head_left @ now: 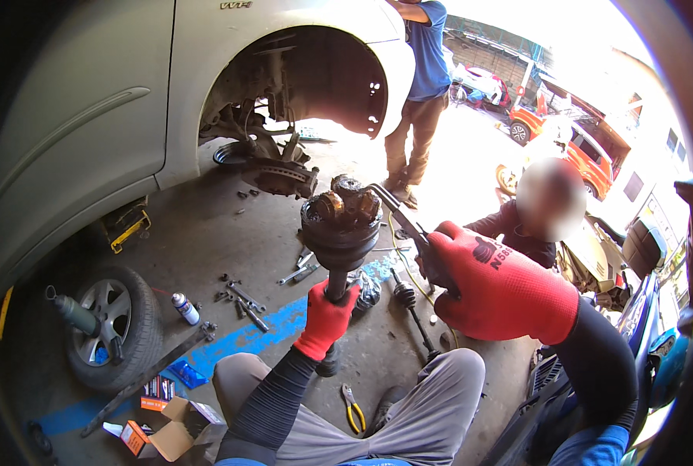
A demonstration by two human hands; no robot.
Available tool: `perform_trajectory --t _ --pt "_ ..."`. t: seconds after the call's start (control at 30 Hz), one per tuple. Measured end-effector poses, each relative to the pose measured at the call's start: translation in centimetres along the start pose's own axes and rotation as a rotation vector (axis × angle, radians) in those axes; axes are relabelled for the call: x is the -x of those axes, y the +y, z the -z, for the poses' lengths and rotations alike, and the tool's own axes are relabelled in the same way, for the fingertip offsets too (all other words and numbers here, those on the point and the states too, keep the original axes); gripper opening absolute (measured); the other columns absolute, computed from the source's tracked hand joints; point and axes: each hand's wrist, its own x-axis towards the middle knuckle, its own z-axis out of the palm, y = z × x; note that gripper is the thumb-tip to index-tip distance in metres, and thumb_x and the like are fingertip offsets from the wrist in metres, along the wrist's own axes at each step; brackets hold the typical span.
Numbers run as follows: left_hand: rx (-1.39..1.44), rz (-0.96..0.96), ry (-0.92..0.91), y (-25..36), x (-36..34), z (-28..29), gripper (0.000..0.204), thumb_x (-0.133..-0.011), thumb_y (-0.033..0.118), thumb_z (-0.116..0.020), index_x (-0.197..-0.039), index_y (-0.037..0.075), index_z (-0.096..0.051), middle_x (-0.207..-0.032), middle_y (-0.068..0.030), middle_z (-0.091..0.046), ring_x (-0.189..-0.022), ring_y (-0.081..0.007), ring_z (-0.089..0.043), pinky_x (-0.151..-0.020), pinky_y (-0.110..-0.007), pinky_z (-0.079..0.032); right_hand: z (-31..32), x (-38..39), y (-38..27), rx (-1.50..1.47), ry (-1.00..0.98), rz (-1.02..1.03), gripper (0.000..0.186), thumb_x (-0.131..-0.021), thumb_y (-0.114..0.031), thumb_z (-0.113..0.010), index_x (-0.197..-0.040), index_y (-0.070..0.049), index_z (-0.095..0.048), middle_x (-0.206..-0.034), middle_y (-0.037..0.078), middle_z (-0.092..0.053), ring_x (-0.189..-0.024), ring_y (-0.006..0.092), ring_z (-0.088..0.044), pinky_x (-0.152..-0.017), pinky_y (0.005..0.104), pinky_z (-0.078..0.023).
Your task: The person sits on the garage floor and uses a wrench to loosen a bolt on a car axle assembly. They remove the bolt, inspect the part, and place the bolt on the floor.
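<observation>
A drive axle stands upright before me, its black rubber boot [342,247] folded below a greasy tripod joint [345,205] with rollers on top. My left hand [325,320], in a red glove, is wrapped round the shaft just under the boot. In my right hand [502,283], also red-gloved, are dark bent-tip pliers [405,220], gripped by the handles. Their tips reach the top of the joint; what they touch there is too small to tell.
A car [90,101] with its wheel off and brake disc [279,177] bare stands ahead. Around lie a wheel [146,326], wrenches [247,297], a spray can [185,307], opened boxes [172,439], yellow-handled pliers [353,409] and another axle [413,311]. Two people are nearby, one standing [426,70], one low at right.
</observation>
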Motion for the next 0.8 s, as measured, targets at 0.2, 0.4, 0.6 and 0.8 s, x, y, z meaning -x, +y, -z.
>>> perform_trajectory --t 0.2,0.4,0.6,0.8 --pt "0.107 0.101 -0.101 -0.8 0.0 1.0 0.029 -0.087 0.018 -0.076 -0.073 0.001 -0.058 -0.059 -0.0007 -0.053 -0.058 -0.0069 -0.043 -0.052 -0.031 -0.039 -4.9 1.0 4.7 -0.364 0.19 0.093 0.052 -0.074 0.005 -0.064 -0.124 0.004 -0.052 -0.11 0.017 -0.055 -0.101 0.031 -0.059 -0.09 0.0371 -0.047" --pt "0.223 0.219 -0.181 -1.2 -0.5 2.0 0.017 -0.087 0.017 -0.075 -0.087 0.002 -0.067 -0.07 0.0006 -0.062 -0.062 -0.0056 -0.051 -0.057 -0.026 -0.043 -21.4 -1.5 12.9 -0.731 0.375 -0.31 0.061 -0.085 -0.011 -0.065 -0.14 0.004 -0.045 -0.134 0.025 -0.055 -0.125 0.0331 -0.056 -0.106 0.0401 -0.044" --pt "0.333 0.35 -0.278 -0.4 -0.9 2.9 0.016 -0.088 0.015 -0.064 -0.09 -0.001 -0.064 -0.078 -0.0056 -0.064 -0.061 -0.0078 -0.053 -0.057 -0.024 -0.044 -36.7 -3.0 17.6 -1.338 0.188 -0.659 0.019 -0.088 -0.008 -0.059 -0.104 -0.001 -0.062 -0.076 0.006 -0.063 -0.063 0.0136 -0.059 -0.056 0.0295 -0.046" --pt "0.391 0.373 -0.317 -0.5 -1.7 3.0 0.015 -0.09 0.015 -0.068 -0.098 0.002 -0.066 -0.082 -0.0045 -0.068 -0.065 -0.0073 -0.058 -0.059 -0.025 -0.048 -38.3 -3.3 17.8 -1.199 0.242 -0.575 0.026 -0.086 -0.013 -0.061 -0.11 -0.001 -0.063 -0.087 0.009 -0.069 -0.076 0.0176 -0.065 -0.069 0.0326 -0.051"
